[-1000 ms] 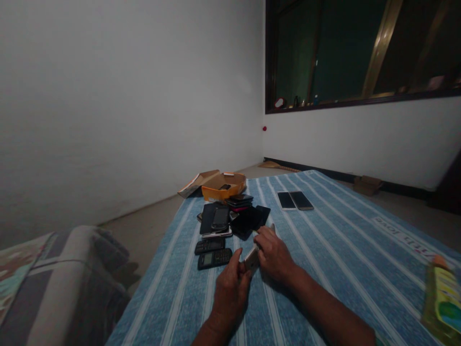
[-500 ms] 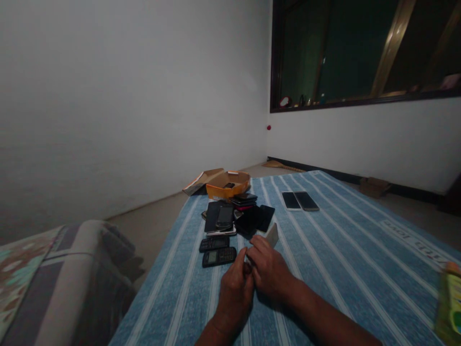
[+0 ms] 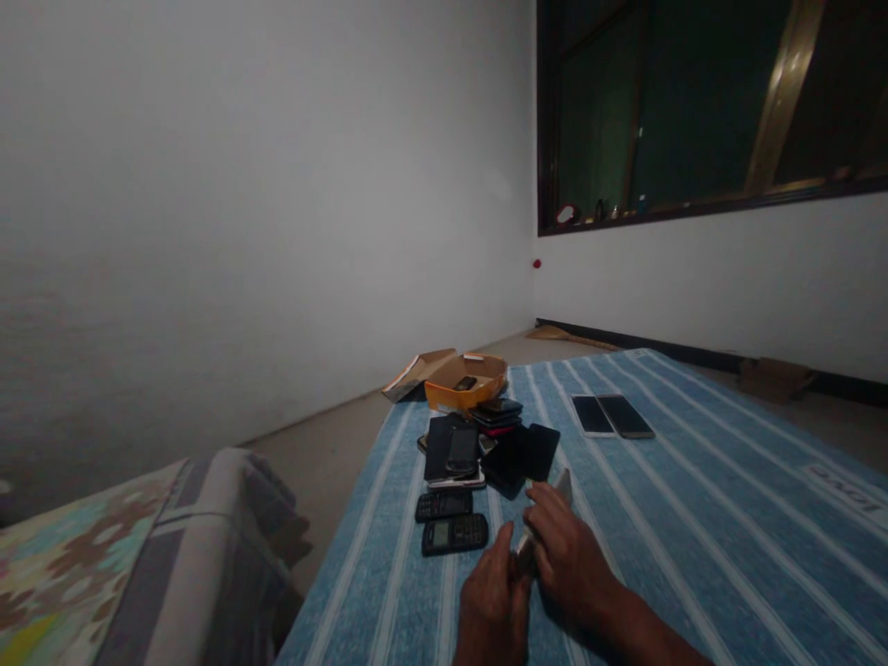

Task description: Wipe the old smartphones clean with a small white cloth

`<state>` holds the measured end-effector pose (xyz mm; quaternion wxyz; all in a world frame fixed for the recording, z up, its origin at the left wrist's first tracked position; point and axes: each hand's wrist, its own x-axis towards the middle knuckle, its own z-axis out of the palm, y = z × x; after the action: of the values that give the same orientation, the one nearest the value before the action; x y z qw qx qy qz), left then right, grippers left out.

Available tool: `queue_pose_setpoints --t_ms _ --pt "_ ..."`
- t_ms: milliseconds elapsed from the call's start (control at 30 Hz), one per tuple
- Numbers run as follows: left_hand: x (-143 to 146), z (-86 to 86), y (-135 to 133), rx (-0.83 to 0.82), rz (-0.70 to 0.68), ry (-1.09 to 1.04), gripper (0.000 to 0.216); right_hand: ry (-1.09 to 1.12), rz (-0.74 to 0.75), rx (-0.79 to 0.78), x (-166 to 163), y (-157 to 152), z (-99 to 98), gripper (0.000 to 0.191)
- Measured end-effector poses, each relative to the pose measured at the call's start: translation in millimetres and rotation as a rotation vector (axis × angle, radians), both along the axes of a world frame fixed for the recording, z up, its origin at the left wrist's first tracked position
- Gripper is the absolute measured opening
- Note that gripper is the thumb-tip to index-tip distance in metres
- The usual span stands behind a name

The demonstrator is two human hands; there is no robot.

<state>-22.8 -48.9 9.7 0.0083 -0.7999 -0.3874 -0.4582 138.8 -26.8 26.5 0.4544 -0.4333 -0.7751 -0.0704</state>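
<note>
A thin light-coloured smartphone is tilted up on its edge between my hands, low over the striped cloth. My right hand wraps round it from the right and hides most of its face. At its near end, my left hand has closed fingers against the edge. Two black keypad phones, the nearer keypad phone and the farther keypad phone, lie side by side to the left. Beyond them is a loose pile of dark phones, several stacked on each other.
An open orange cardboard box with a small phone inside stands at the back. Farther right, a white-framed smartphone and a darker smartphone lie side by side on the blue striped cloth. A draped blanket is at left.
The view has swung slightly left and up, so everything sits farther right and lower. My hands have turned the smartphone a little, and its near edge now shows between them.
</note>
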Motion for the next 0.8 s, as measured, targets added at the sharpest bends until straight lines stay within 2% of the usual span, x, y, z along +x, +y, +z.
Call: queue_pose_setpoints --t_ms 100,233,400,500,700,800 --pt "-0.8 -10.2 3.8 0.033 -0.015 0.025 0.045 0.020 -0.002 0.039 -2.8 -1.1 -7.6 0.035" --pt "-2.5 -20.7 8.6 0.119 0.039 0.013 0.045 0.043 -0.002 0.083 -5.2 -2.0 -12.0 0.039" --pt "-9.9 -12.6 14.2 0.220 -0.030 0.100 0.043 0.027 -0.023 0.159 -6.4 -1.0 -12.9 0.039" --pt "-12.0 -6.2 14.5 0.261 -0.019 0.116 0.043 0.027 -0.026 0.186 -5.4 0.4 -15.5 0.040" --pt "-12.5 -5.0 12.3 0.167 -0.033 0.097 0.045 0.024 0.007 0.169 -8.8 1.6 -19.2 0.040" --pt "-15.4 -5.5 11.4 0.090 0.006 0.072 0.045 -0.001 0.036 0.208 -17.0 0.1 -18.5 0.035"
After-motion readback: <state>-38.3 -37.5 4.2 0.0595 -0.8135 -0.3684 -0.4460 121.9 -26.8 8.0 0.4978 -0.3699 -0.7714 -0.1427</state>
